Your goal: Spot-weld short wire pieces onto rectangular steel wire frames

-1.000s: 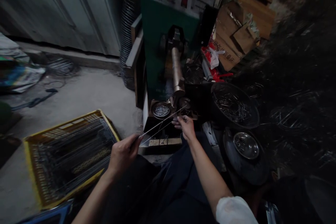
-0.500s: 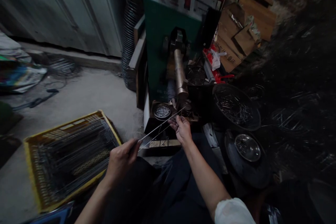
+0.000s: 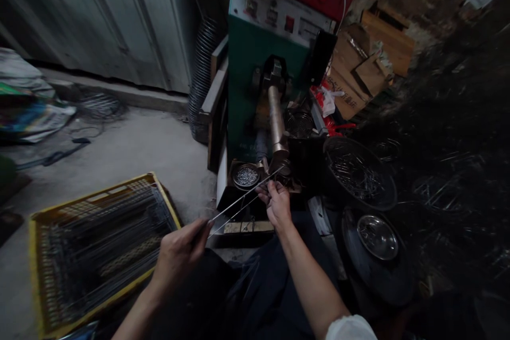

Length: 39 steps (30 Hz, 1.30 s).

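My left hand [image 3: 179,252] pinches the near end of thin metal rods [image 3: 239,203] that slant up to the right. My right hand [image 3: 276,203] grips the same rods near their far end, just below the brass-coloured cylinder [image 3: 275,119] of a green machine [image 3: 255,53]. The rod tips reach the foot of that cylinder. A small round dish of little metal pieces [image 3: 246,175] sits on the machine's base, left of my right hand.
A yellow crate [image 3: 40,223] full of wire rods lies on the concrete floor at left. Dark bowls of metal parts [image 3: 358,172] and a shiny dish [image 3: 377,237] stand at right. Cardboard boxes [image 3: 366,71] are stacked behind. My dark-clothed lap fills the foreground.
The view has shifted slightly, so the machine sits further right and lower. Both hands keep hold of the rods, with the right hand a little closer to the cylinder's foot.
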### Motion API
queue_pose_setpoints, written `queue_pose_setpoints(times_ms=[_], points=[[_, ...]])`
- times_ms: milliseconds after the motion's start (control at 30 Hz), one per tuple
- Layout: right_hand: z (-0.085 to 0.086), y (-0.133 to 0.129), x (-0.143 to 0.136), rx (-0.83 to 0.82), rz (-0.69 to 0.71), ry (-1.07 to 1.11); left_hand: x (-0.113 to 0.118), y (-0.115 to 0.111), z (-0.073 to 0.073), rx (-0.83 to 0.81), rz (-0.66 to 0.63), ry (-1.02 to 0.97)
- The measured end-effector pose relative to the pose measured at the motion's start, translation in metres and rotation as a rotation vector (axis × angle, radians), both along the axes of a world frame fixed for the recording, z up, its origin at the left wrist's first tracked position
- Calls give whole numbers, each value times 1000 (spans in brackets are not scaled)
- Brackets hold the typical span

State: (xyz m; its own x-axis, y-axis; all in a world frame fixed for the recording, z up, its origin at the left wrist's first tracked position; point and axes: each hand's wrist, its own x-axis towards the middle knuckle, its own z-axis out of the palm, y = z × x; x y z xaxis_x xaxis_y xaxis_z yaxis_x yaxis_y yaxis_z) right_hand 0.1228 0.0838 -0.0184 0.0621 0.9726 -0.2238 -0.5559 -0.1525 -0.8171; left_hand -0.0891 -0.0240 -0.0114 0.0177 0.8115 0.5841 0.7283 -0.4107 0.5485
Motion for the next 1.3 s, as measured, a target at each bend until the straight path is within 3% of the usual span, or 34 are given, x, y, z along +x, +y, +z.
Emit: queue_pose_setpoints(times_ms=[567,933,1167,1300], points=[[7,4,-4,3,-36,13,1,1,7,-84,22,-21],[2,10,-1,49,19,4,-2,6,11,-113,35,-31],[-1,16,19,108,1,-256,12,15,8,-142,2,-93],[-2,26,28,111,-28,-328,21,25,9,-98,49,-41]])
